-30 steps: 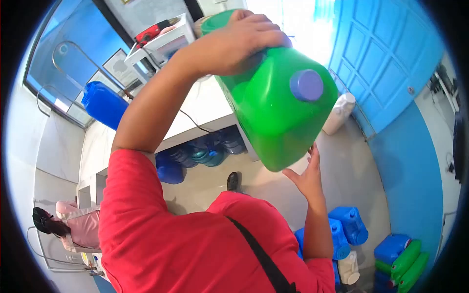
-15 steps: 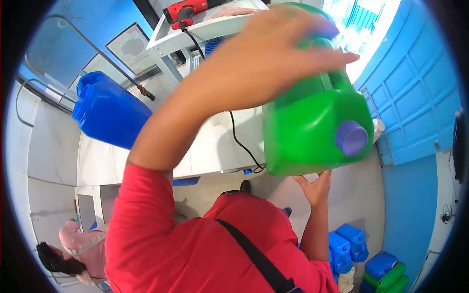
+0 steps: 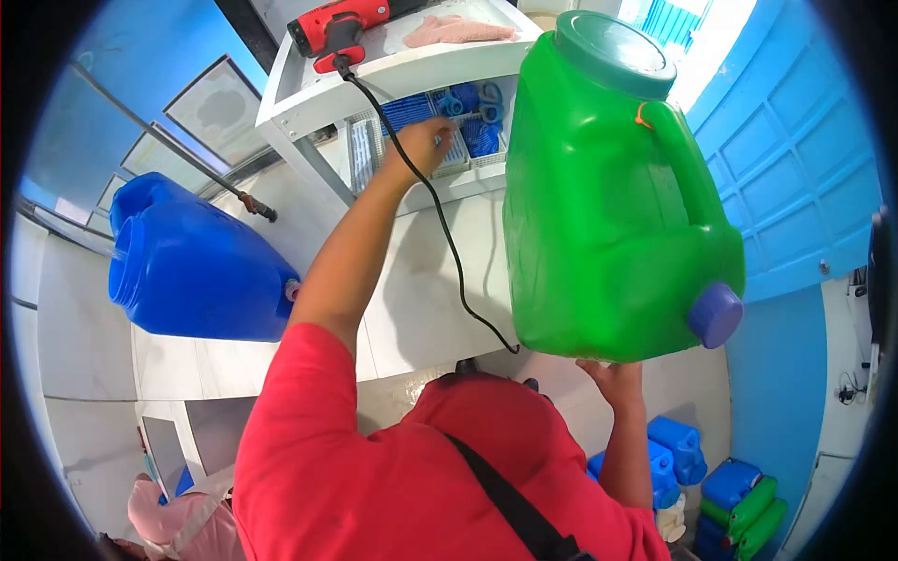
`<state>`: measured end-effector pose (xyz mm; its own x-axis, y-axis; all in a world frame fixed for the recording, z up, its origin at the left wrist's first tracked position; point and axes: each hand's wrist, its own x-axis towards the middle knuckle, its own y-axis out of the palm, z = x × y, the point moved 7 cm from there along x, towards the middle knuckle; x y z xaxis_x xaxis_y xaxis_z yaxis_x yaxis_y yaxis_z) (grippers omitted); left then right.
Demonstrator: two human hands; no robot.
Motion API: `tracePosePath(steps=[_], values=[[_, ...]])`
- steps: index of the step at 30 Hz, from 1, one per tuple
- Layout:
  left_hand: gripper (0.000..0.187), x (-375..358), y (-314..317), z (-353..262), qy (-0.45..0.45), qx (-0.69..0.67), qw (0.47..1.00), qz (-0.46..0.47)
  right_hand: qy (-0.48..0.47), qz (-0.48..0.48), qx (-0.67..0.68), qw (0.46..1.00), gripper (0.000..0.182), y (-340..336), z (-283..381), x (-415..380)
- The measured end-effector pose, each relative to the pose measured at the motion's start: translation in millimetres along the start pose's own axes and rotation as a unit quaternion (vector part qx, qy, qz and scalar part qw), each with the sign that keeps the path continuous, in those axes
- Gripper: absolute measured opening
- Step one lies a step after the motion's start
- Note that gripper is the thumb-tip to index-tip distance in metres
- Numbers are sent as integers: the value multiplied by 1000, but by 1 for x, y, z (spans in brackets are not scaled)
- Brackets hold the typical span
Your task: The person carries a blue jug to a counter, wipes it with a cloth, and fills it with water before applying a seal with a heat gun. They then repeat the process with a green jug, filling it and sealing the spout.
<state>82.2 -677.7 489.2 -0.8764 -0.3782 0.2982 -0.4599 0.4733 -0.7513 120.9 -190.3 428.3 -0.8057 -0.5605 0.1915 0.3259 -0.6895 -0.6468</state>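
Observation:
A large green jug (image 3: 599,215) with a dark green lid and a purple cap stands tall at centre right. Beneath its lower edge, my right hand (image 3: 615,379) supports it, with some fingers hidden. My left hand (image 3: 421,148) is at the baskets on the shelf, its fingers curled together; whatever they may hold is too small to make out. Blue packets (image 3: 482,138) and light-blue-handled scissors (image 3: 489,101) lie in the white basket (image 3: 458,159) beside that hand.
A red heat gun (image 3: 339,30) and a pink cloth (image 3: 458,31) lie on the white shelf top. Its black cable hangs across the counter (image 3: 402,309). An open blue container (image 3: 201,262) lies at left. Several jugs (image 3: 673,449) are on the floor; a person in pink (image 3: 182,514) is at lower left.
My left hand has left the top of the green jug and moved left to the baskets. The jug now shows its lid and handle, with my right hand still under it.

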Motion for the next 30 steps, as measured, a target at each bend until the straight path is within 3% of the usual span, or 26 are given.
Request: tracePosePath(steps=[2,3,5,6,8,10,11,15,17,19,20,22,23,25,26,28,30], values=[[27,29,21,-14,93,146,985,-8,8,11,-15,1000,55,-4,1,-7],[27,40,27,-19,96,141,985,-9,21,5,-3,1000,57,-9,-1,-10],[28,61,54,-16,33,259,959,112,36,-6,2,999,59,-15,-8,-24],[28,72,65,-11,38,254,960,110,49,-28,-14,998,63,-17,-17,-36],[28,88,85,0,37,390,914,108,66,-53,-33,996,67,-24,-24,-54],[29,101,93,9,3,368,921,126,163,-56,40,984,71,-27,-36,-71],[30,101,97,18,-35,349,925,145,168,-60,39,983,71,-29,-40,-79],[30,94,81,9,22,321,944,76,155,-45,18,987,65,-39,-39,-87],[36,65,41,-12,64,194,977,-66,128,-41,3,991,59,-50,-28,-85],[43,24,9,-7,30,42,988,-145,146,13,120,982,35,-50,-28,-80],[40,0,2,4,-8,-81,987,-136,140,17,126,982,35,-54,-22,-74],[36,-59,-12,9,-96,-291,942,-138,73,90,170,979,13,-54,9,-54],[35,-94,-24,0,-146,-377,902,-150,67,99,177,977,13,-57,25,-43],[28,-156,-48,-14,-153,-452,859,-184,-33,166,213,962,6,-56,76,-17],[28,-182,-57,-24,-158,-442,861,-196,-40,178,221,958,6,-57,94,-6],[17,-215,-72,-72,-18,-562,804,-195,-104,266,260,923,7,-48,137,6],[17,-241,-83,-127,31,-498,840,-214,-106,277,340,892,27,-34,171,9]])
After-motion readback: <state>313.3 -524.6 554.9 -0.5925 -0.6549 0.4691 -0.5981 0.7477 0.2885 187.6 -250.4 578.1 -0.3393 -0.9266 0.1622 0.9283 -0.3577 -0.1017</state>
